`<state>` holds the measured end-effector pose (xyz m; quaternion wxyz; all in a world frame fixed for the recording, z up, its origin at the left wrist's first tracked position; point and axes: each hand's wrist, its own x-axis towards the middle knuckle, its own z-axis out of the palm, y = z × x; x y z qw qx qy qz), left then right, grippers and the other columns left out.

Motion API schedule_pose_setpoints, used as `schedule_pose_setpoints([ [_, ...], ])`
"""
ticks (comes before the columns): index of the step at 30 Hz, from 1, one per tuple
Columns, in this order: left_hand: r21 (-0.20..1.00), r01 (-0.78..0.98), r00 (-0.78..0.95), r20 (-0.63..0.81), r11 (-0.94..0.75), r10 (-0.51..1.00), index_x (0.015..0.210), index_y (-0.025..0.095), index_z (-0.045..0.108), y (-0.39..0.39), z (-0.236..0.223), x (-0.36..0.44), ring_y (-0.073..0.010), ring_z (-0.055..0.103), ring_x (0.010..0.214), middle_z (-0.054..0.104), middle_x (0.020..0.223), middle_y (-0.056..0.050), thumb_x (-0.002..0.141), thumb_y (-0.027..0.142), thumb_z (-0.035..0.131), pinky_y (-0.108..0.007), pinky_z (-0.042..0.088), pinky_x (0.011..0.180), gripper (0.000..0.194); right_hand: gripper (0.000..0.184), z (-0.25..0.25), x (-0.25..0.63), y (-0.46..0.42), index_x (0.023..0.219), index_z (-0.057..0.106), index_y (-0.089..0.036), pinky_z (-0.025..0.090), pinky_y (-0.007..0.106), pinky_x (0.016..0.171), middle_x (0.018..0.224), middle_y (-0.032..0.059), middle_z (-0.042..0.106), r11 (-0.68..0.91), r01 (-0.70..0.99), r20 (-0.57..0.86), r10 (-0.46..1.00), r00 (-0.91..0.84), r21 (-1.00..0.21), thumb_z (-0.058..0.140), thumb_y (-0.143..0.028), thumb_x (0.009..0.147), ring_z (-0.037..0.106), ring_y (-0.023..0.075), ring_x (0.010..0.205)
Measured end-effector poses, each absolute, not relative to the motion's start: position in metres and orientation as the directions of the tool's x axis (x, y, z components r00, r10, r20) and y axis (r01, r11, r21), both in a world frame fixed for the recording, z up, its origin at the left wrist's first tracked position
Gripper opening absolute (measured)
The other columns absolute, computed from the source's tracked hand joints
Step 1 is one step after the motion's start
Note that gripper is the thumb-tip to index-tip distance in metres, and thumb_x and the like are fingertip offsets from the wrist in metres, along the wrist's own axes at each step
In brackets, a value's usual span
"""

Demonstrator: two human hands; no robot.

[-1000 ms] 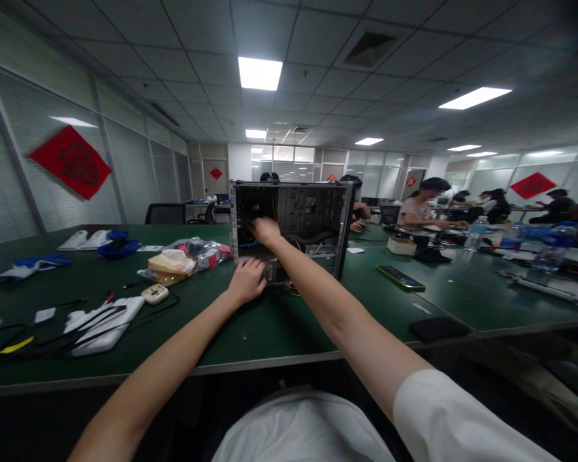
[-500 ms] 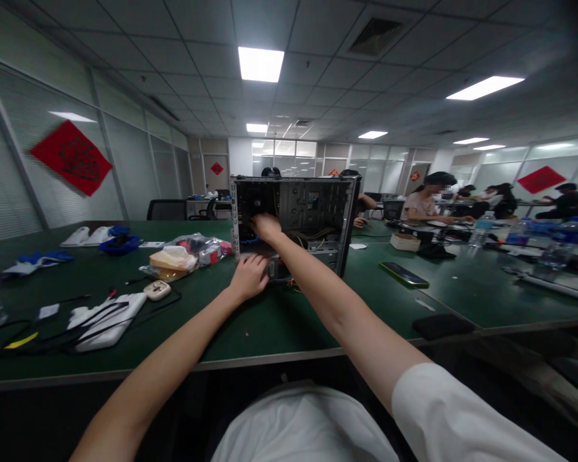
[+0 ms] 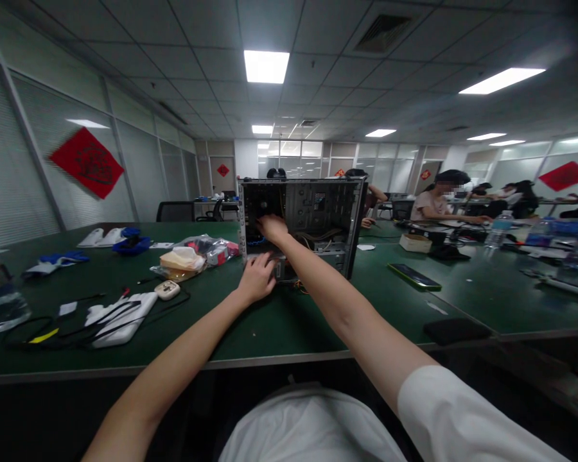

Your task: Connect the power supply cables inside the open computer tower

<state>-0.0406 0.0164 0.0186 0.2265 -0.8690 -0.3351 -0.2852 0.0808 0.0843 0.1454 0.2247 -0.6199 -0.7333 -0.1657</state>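
An opened computer case [image 3: 306, 199] stands upright on the green table [image 3: 289, 327], its inside facing me. My right hand [image 3: 273, 228] reaches into the left part of the case, below a dark round fan-like part [image 3: 264, 205]. Its fingers are bent together, and what they pinch, if anything, is too dark to make out. My left hand [image 3: 257, 279] rests against the lower left of the case on a metal box-shaped part, fingers spread over it. Loose coloured wires [image 3: 299, 287] lie at the bottom of the case, partly behind my right forearm.
To the left lie a plastic bag of parts [image 3: 212, 250], a white power strip [image 3: 128, 321] with black cables, an earbud case [image 3: 167, 290], gloves [image 3: 60, 262] and a water bottle [image 3: 0, 295]. At right are a phone [image 3: 413, 276], a small box [image 3: 415, 242] and bottles [image 3: 499, 230]. People sit beyond.
The view has turned slightly left, so everything shifts rightward in the picture. Both hands keep their places at the case; the right hand's fingers shift only slightly.
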Motion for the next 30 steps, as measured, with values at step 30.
schedule_pose_setpoints([
  [30,-0.184,0.703,0.615,0.643,-0.687,0.456,0.137,0.015,0.054,0.0156,0.0165,-0.0376,-0.0344,0.044,0.136,0.048,0.146,-0.019,0.085,0.023,0.058,-0.051,0.035,0.111,0.052,0.039,0.1415,0.079,0.0915,0.122,0.07,-0.013,0.053,0.035,0.092,0.118,0.021,0.07,0.099,0.993,0.545,0.837,-0.049,-0.063,0.045,-0.038,0.104,0.068,0.0293,0.111],
])
